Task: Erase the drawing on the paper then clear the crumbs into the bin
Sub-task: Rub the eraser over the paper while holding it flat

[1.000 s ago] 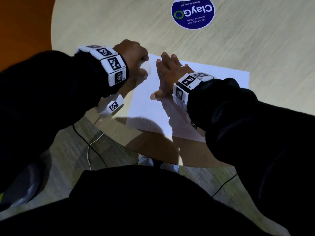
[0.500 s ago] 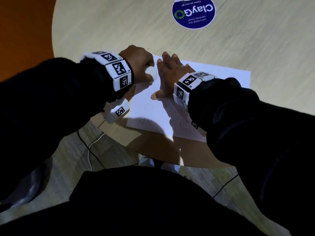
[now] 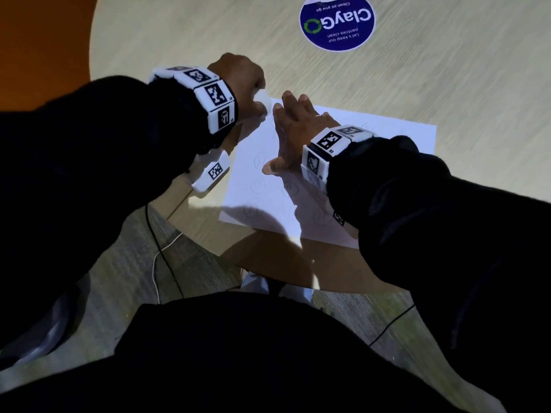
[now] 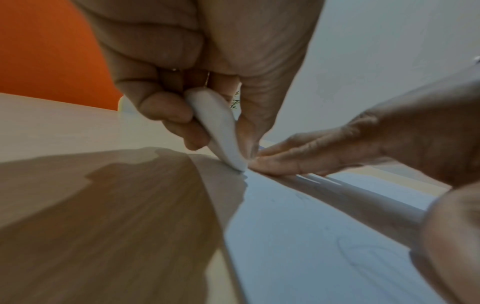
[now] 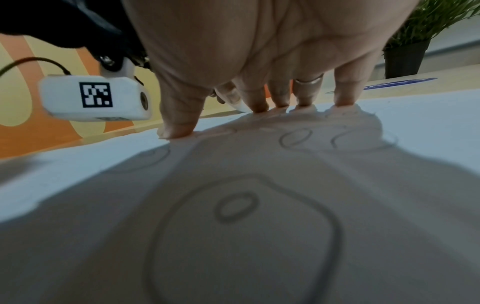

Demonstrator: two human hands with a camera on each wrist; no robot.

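Head view is showing a round wooden bench (image 3: 417, 84) carrying a white paper (image 3: 396, 138) near its near edge, with a blue round sticker (image 3: 337, 22) lying well apart at the far side. Faint pencil loops of the drawing (image 5: 237, 207) are still covering most of the sheet, so erasing appears to be at an early stage; no bin is appearing in any view, and crumbs are too small to confirm.

Right hand (image 3: 293, 135) is lying flat on the paper, fingers (image 5: 345, 98) straight and spread, thumb out, grasping nothing. This placement is judged to be pinning the sheet so that rubbing does not drag or crease it.

Left hand (image 3: 238, 84) is clenched around a white eraser (image 4: 221, 127), pinching it between thumb and fingertips. The eraser is tilting, its lower tip touching the paper at the far-left corner, just beside the right hand's fingertips. Holding it low and steep is judged to be concentrating pressure on the tip.
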